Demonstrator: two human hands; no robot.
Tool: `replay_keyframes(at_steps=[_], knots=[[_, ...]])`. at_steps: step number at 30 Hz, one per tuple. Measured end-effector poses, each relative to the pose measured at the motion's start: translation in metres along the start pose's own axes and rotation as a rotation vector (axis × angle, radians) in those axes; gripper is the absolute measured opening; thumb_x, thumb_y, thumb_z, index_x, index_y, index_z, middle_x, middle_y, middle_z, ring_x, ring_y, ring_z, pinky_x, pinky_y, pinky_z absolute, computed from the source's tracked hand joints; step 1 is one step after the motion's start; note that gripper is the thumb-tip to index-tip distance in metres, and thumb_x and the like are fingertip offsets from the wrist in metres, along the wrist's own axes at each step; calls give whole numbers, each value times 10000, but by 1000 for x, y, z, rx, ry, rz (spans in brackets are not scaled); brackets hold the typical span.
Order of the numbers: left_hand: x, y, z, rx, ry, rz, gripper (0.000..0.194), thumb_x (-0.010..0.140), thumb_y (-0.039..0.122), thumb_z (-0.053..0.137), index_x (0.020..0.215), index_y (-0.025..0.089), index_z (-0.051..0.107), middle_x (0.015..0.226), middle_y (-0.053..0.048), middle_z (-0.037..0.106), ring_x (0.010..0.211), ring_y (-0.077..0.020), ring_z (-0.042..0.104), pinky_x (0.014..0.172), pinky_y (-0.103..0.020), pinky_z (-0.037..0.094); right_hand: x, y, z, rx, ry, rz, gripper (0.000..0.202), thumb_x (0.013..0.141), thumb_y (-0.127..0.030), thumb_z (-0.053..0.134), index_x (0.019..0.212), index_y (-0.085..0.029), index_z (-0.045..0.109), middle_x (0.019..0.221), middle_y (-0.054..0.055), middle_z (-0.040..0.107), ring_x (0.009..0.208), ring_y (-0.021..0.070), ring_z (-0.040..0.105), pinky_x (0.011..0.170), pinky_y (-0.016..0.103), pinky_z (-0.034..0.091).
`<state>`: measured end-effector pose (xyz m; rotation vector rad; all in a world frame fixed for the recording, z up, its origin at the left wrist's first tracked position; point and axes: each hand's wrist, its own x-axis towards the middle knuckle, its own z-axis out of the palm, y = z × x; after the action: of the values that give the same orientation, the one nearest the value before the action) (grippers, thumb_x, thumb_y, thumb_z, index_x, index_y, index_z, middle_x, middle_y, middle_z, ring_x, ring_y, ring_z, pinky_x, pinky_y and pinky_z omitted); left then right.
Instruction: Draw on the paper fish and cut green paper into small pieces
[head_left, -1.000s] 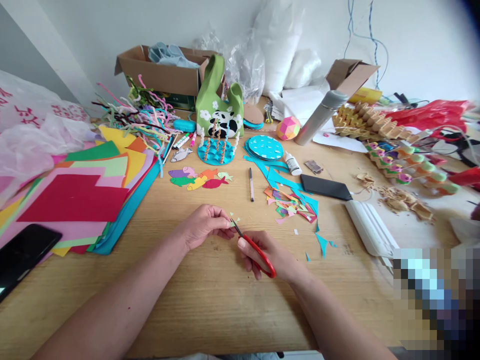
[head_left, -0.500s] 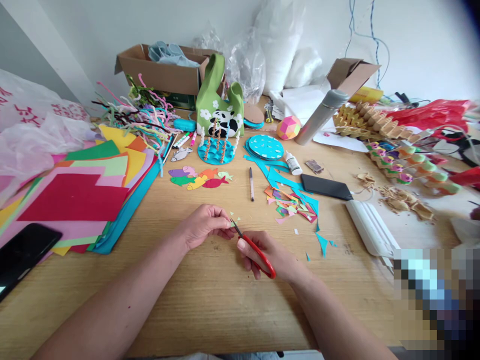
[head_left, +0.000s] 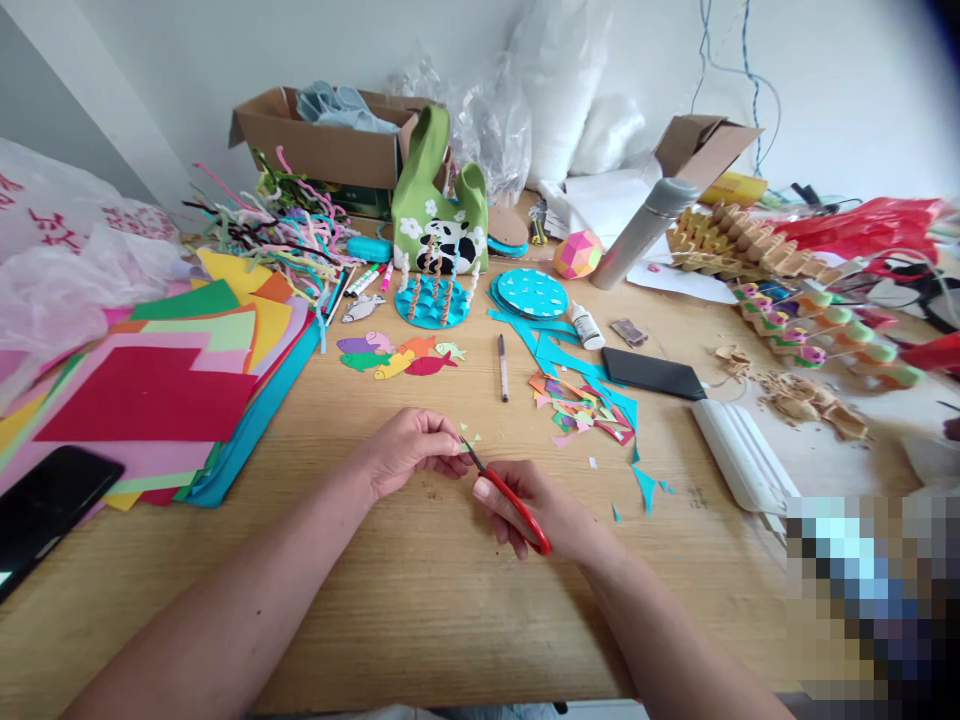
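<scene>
Gripping red-handled metal scissors (head_left: 526,510) in your right fingers (head_left: 487,490), you are pinching a tiny pale-green paper piece (head_left: 464,448) in your left fingers (head_left: 441,444), beside the blade tips.

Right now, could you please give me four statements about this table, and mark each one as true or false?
1. The right hand holds the red-handled scissors. True.
2. The pen lies in a cardboard box. False: it lies on the table, between the paper fish and the coloured scraps.
3. The green bag shows a panda. True.
4. The scissor blades are far from the left hand. False: their tips are beside its fingertips.
</scene>
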<state>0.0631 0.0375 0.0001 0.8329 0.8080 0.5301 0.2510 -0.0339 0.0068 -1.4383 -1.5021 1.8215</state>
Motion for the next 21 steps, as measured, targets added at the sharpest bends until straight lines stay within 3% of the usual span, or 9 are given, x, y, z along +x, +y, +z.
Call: replay_keyframes(at_steps=[21], knots=[[0, 0, -1, -25, 51, 12, 264, 570, 281, 829, 699, 105, 679, 712, -101, 723, 623, -161, 655, 680, -316, 507, 0, -5, 1, 20, 64, 39, 489, 785, -632, 605, 665, -181, 460, 483, -39, 544, 330, 60, 466, 306, 151, 286]])
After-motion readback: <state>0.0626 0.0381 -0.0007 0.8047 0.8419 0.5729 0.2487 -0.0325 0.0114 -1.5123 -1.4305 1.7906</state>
